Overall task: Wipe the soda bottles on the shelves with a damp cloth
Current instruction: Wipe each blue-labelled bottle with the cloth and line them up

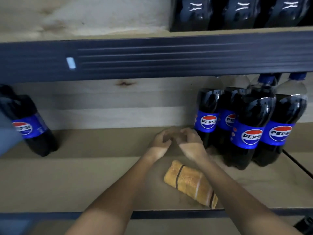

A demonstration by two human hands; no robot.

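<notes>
A folded yellow cloth (191, 184) with dark and pale stripes lies on the wooden shelf board (84, 180) near its front edge, between my forearms. My left hand (160, 141) and my right hand (189, 141) are held close together above the shelf beyond the cloth, fingers loosely curled, with nothing seen in them. Just right of my right hand stands a cluster of several Pepsi bottles (250, 129) with blue labels. A single Pepsi bottle (28, 126) stands at the far left of the same shelf.
A dark metal shelf beam (169, 55) crosses above, with more dark bottles (237, 12) on the upper shelf at right. A black cable (298, 163) runs along the right side. A dark front rail (169, 213) edges the shelf.
</notes>
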